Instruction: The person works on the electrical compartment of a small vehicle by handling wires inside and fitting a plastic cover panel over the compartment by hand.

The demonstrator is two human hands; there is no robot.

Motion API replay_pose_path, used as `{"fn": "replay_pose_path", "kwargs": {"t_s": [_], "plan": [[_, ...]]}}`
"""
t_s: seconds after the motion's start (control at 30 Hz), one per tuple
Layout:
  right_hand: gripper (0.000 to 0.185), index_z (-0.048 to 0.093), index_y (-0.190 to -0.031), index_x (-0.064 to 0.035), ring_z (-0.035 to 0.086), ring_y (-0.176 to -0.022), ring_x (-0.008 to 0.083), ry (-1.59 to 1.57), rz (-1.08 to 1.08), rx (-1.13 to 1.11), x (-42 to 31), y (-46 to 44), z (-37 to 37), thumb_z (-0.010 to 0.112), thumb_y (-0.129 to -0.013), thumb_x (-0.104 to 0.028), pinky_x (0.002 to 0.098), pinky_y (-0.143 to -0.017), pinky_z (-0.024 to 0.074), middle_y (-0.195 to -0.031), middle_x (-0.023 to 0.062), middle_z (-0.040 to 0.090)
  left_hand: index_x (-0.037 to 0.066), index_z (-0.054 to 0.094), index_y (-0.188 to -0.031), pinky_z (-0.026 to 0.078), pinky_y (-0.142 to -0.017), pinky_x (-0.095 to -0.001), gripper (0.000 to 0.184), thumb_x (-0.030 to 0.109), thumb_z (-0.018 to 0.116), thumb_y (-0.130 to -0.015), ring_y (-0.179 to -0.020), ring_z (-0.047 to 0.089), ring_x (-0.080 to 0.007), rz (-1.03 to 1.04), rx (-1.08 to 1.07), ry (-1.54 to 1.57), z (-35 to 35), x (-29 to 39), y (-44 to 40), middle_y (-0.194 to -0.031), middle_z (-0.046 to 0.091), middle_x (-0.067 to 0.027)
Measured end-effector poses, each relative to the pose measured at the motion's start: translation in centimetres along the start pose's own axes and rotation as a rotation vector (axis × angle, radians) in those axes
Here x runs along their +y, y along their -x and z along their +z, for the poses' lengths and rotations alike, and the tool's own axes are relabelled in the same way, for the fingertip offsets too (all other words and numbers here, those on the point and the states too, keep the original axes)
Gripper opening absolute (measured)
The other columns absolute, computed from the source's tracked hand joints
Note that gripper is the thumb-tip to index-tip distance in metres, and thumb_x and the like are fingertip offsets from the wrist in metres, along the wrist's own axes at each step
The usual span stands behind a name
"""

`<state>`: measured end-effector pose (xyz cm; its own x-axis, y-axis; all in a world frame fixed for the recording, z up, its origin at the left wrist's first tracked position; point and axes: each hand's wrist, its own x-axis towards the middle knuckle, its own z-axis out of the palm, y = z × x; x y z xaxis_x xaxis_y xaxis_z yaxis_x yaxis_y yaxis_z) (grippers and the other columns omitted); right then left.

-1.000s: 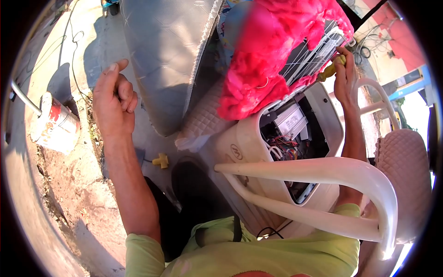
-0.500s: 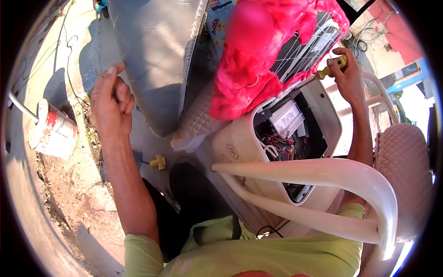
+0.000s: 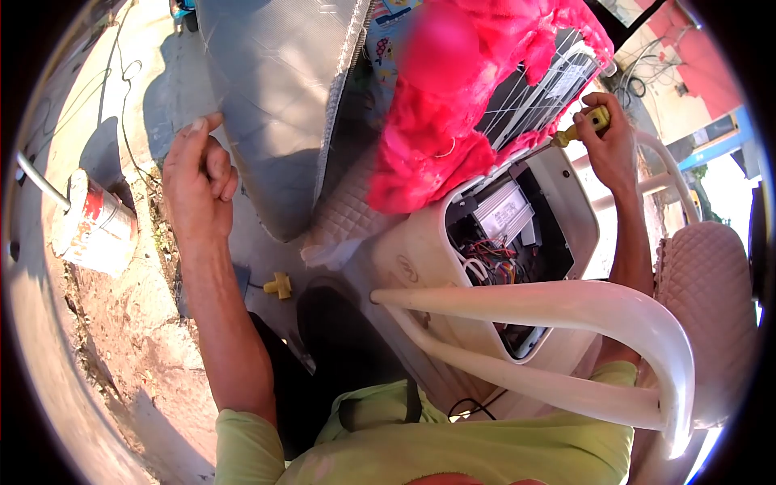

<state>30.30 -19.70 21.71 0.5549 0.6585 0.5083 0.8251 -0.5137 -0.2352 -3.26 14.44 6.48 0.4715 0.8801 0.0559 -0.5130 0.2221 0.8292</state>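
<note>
My right hand [image 3: 612, 145] grips a screwdriver [image 3: 584, 128] by its yellow handle. Its thin shaft points left, toward the upper rim of an open compartment [image 3: 584, 234] in the cream vehicle body. Inside sit a silver finned metal box [image 3: 503, 210] with a label and a tangle of coloured wires [image 3: 499, 263]. Above the opening leans a tilted seat with a wire grid underside [image 3: 533, 89] and a bright pink plush cover [image 3: 432, 121]. My left hand [image 3: 198, 178] is raised in the air beside a grey quilted panel [image 3: 271, 97], fingers loosely bent, holding nothing.
A thick cream tube rail [image 3: 550, 303] curves across the compartment's near side. A quilted seat pad [image 3: 703, 315] stands at right. On the left is a stained bucket [image 3: 97, 226]. A yellow plug-like piece [image 3: 279, 285] lies on the floor near a dark trouser leg [image 3: 331, 331].
My right hand and the screwdriver have shifted very slightly down and right. My left hand stays nearly as it was; the whole view has moved a little.
</note>
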Motion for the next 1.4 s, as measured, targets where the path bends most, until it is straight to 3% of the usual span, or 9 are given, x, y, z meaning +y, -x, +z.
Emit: {"fn": "replay_pose_path", "kwargs": {"t_s": [0.9, 1.1, 1.3, 1.4], "plan": [[0.025, 0.062, -0.113, -0.0034, 0.061, -0.07, 0.0107, 0.007, 0.024, 0.015, 0.7, 0.2, -0.1, 0.07, -0.093, -0.017, 0.0299, -0.064, 0.0499, -0.08, 0.0049, 0.065, -0.003, 0.063, -0.112, 0.026, -0.042, -0.0242, 0.029, 0.025, 0.058, -0.102, -0.043, 0.03, -0.0068, -0.01, -0.014, 0.004, 0.3, -0.5, -0.4, -0.057, 0.041, 0.0024], [0.022, 0.061, -0.11, -0.0043, 0.062, -0.077, 0.0103, -0.063, -0.057, -0.024, 0.0, 0.9, -0.3, 0.07, -0.092, -0.014, 0.0294, -0.068, 0.051, -0.089, 0.0032, 0.066, -0.003, 0.063, -0.111, 0.026, -0.042, -0.0241, 0.029, 0.024, 0.058, -0.102, -0.042, 0.03, -0.0068, -0.004, 0.005, -0.012, 0.6, -0.4, -0.3, -0.056, 0.04, 0.0025], [0.019, 0.059, -0.106, -0.0045, 0.061, -0.078, 0.0106, -0.123, -0.129, -0.146, 0.0, 1.5, -0.5, 0.069, -0.09, -0.008, 0.0282, -0.072, 0.0504, -0.086, 0.0032, 0.064, -0.003, 0.063, -0.111, 0.026, -0.041, -0.0242, 0.029, 0.024, 0.057, -0.102, -0.042, 0.03, -0.0067, -0.002, -0.007, -0.012, 0.5, -0.4, -0.3, -0.056, 0.04, 0.0026], [0.019, 0.059, -0.106, -0.0041, 0.061, -0.077, 0.0108, -0.109, -0.156, -0.102, 0.3, 1.8, -0.3, 0.068, -0.09, -0.007, 0.0285, -0.071, 0.0502, -0.086, 0.0035, 0.064, -0.003, 0.063, -0.111, 0.026, -0.041, -0.0242, 0.029, 0.024, 0.058, -0.102, -0.042, 0.03, -0.0066, 0.005, 0.001, -0.022, 0.6, -0.4, -0.2, -0.056, 0.04, 0.0027]]}}
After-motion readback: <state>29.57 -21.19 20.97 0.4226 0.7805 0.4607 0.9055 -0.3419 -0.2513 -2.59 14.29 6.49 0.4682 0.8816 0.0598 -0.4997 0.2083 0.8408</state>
